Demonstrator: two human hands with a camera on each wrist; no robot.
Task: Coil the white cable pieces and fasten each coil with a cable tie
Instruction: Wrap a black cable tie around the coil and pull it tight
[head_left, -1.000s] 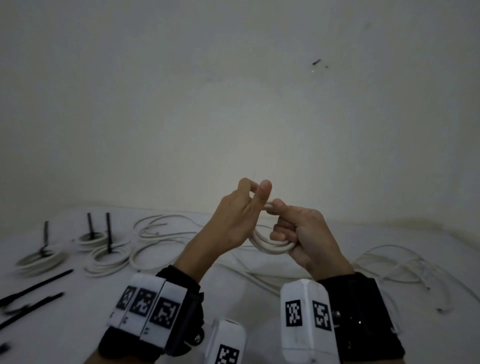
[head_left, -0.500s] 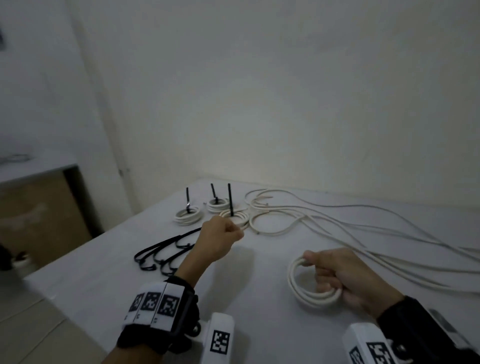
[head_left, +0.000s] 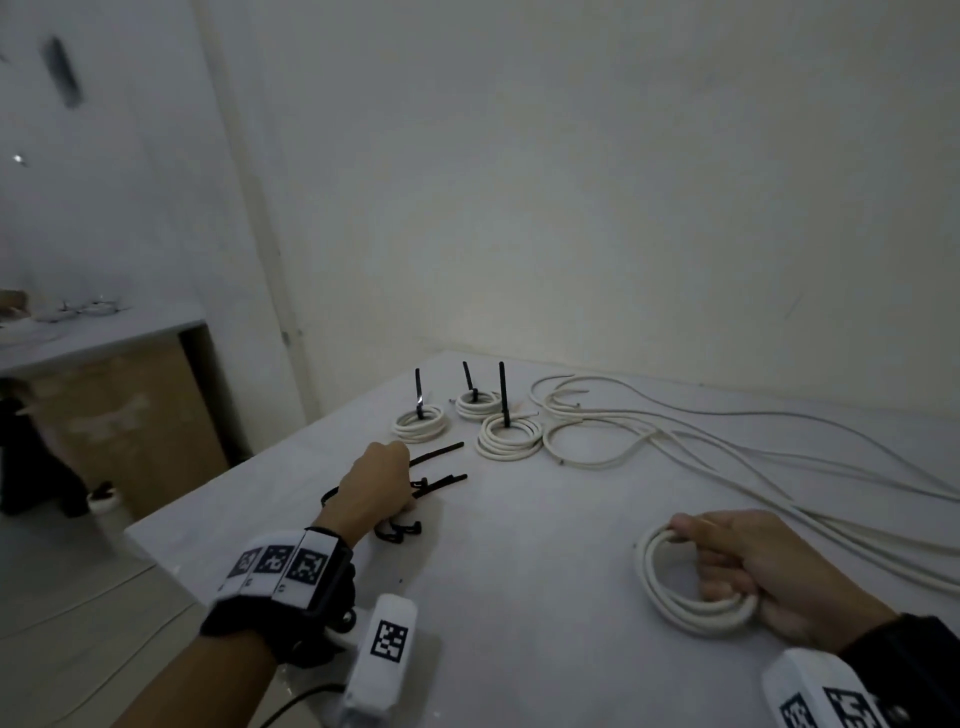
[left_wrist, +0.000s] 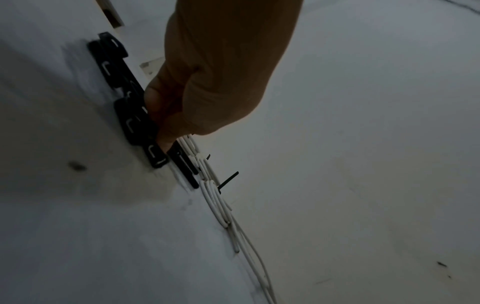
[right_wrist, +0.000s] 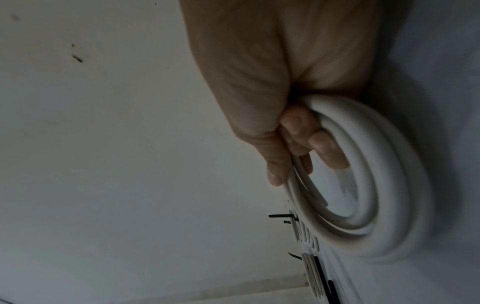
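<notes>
My right hand (head_left: 753, 566) grips a coil of white cable (head_left: 670, 597) low over the white table (head_left: 519, 623); in the right wrist view my fingers (right_wrist: 298, 133) curl through the coil (right_wrist: 376, 185). My left hand (head_left: 379, 483) is down on the loose black cable ties (head_left: 441, 480) at the table's left. In the left wrist view the thumb and a fingertip (left_wrist: 163, 139) pinch at one black tie (left_wrist: 135, 123). Three tied coils (head_left: 509, 439) with upright black tie tails lie beyond the ties.
Long loose white cables (head_left: 727, 457) run across the table's far right. The table's left edge (head_left: 218, 483) drops to the floor just beside my left hand. A cardboard box (head_left: 119, 415) stands under a shelf at the far left.
Both hands came down from holding the coil in the air. The left let go and moved left and down onto the black ties; the right lowered the coil to the table.
</notes>
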